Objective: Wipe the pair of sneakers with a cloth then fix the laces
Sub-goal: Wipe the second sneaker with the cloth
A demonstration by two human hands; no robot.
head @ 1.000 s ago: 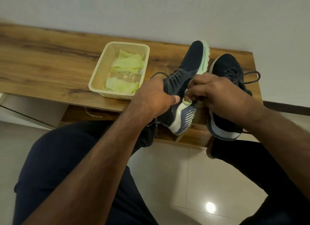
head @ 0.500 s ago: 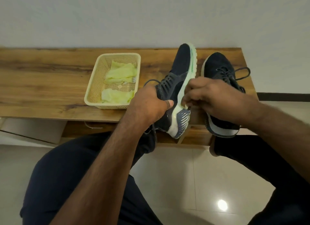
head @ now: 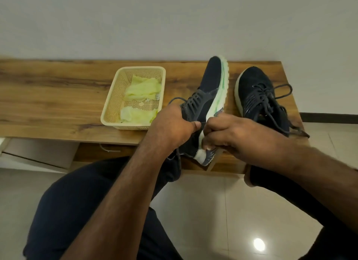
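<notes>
Left hand (head: 172, 128) grips the tilted sneaker (head: 208, 96) at mid-frame; right hand (head: 232, 135) curls against its sole, the cloth hidden, so its hold is unclear.

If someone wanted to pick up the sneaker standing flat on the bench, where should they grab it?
Probably the heel collar of the flat sneaker, coming from above on the near side. It stands sole-down with its opening facing up, so fingers can hook inside the rim. Its loose laces sprawl over the top, so gripping there risks slipping. The tilted sneaker stands close on its left, crowding a grip from that side.
</notes>
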